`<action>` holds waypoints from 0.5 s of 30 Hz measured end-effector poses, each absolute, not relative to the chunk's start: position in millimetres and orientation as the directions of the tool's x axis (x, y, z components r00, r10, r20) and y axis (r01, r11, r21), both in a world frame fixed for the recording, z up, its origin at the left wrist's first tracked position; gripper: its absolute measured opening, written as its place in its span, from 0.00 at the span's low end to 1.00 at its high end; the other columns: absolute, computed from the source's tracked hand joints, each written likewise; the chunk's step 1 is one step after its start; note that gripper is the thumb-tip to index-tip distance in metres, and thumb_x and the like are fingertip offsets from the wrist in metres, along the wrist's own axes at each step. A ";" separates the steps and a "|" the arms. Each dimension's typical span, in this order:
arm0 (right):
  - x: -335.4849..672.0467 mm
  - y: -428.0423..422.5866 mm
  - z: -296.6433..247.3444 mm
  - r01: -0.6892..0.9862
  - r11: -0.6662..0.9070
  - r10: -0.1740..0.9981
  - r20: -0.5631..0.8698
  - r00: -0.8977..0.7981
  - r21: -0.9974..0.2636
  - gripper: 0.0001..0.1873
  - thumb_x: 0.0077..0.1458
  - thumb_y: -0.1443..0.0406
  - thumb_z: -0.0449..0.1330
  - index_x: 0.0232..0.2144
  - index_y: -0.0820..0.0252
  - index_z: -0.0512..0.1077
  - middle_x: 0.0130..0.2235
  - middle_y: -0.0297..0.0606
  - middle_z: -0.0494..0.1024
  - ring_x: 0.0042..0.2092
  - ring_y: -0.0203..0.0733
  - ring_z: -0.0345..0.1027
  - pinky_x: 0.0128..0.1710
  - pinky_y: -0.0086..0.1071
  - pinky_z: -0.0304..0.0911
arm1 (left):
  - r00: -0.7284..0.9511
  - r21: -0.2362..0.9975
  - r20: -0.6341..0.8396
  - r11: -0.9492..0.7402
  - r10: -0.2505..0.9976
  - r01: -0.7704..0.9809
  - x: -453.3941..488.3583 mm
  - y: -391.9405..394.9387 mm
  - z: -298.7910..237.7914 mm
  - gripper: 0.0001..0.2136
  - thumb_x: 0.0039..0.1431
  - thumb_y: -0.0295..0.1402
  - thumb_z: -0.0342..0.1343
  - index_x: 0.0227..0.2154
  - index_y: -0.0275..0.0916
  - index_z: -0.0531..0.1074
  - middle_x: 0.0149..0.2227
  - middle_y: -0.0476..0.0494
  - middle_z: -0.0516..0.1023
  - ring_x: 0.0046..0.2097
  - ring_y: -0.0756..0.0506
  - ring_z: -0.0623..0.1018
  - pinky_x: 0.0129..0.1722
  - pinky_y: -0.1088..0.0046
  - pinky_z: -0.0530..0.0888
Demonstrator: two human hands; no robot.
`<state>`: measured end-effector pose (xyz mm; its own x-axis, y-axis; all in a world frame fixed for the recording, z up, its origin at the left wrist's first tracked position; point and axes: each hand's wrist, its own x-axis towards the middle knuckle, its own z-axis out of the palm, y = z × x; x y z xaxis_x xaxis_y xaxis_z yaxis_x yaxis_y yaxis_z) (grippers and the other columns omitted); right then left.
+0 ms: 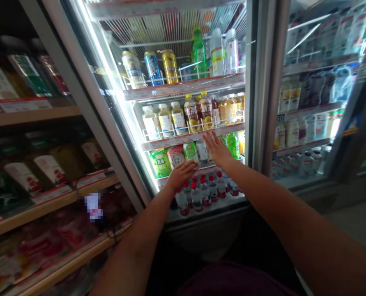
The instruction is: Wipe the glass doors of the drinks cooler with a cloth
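Both my arms reach toward a lit drinks fridge. My left hand (pixel 183 174) is stretched flat with nothing in it, in front of the shelf of cans and above the red-capped water bottles (pixel 196 198). Nearest to it are a red can (pixel 176 155) and a green can (pixel 190 151). My right hand (pixel 216 147) is raised higher, fingers spread, before a silver can (pixel 202 150) and the shelf edge (pixel 176 140) under the tea bottles (pixel 206 110). Whether either hand touches anything, I cannot tell.
Tall cans (pixel 169 67) and a green bottle (pixel 198 53) stand on the upper shelf. To the left is a wooden-edged shelf rack (pixel 31 116) with bottles and packets. A metal door frame (pixel 264 90) separates this fridge from another stocked fridge section (pixel 309 111) at the right.
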<state>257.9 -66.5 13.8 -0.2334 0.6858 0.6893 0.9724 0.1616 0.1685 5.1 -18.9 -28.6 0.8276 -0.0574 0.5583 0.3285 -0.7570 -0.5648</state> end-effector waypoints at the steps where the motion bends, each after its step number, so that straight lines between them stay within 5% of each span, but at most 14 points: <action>1: 258.1 -66.8 13.7 0.971 0.164 0.681 0.692 -0.237 0.171 0.69 0.50 0.67 0.71 0.71 0.57 0.21 0.73 0.41 0.22 0.73 0.55 0.14 0.71 0.58 0.43 | 0.787 -0.540 0.615 -0.751 -0.045 0.379 2.8 -19.2 -25.8 0.14 0.71 0.29 0.50 0.55 0.43 0.73 0.59 0.45 0.76 0.67 0.44 0.66 0.64 0.60 0.68; 4: 258.6 -67.6 13.3 0.968 0.181 0.665 0.704 -0.250 0.172 0.66 0.53 0.67 0.69 0.71 0.56 0.20 0.73 0.40 0.21 0.73 0.56 0.15 0.71 0.59 0.42 | 0.669 -0.453 0.743 -0.728 0.011 0.515 -4.7 -20.9 -23.0 0.16 0.70 0.29 0.49 0.57 0.42 0.73 0.60 0.41 0.75 0.68 0.42 0.64 0.65 0.56 0.67; 10: 257.9 -66.9 13.1 0.974 0.168 0.690 0.687 -0.228 0.155 0.67 0.52 0.66 0.69 0.70 0.56 0.19 0.74 0.40 0.22 0.73 0.56 0.15 0.71 0.59 0.43 | 0.779 -0.543 0.626 -0.737 -0.035 0.403 -37.8 -15.4 -38.0 0.14 0.70 0.29 0.50 0.54 0.45 0.75 0.57 0.46 0.77 0.66 0.43 0.68 0.64 0.58 0.69; 15: 257.3 -66.0 13.5 0.978 0.147 0.710 0.672 -0.210 0.151 0.68 0.52 0.67 0.69 0.69 0.55 0.17 0.73 0.39 0.19 0.73 0.57 0.14 0.71 0.59 0.42 | 0.609 -0.386 0.790 -0.720 0.065 0.577 -58.5 -8.7 -36.1 0.15 0.71 0.27 0.48 0.52 0.44 0.76 0.59 0.42 0.75 0.69 0.42 0.63 0.65 0.55 0.67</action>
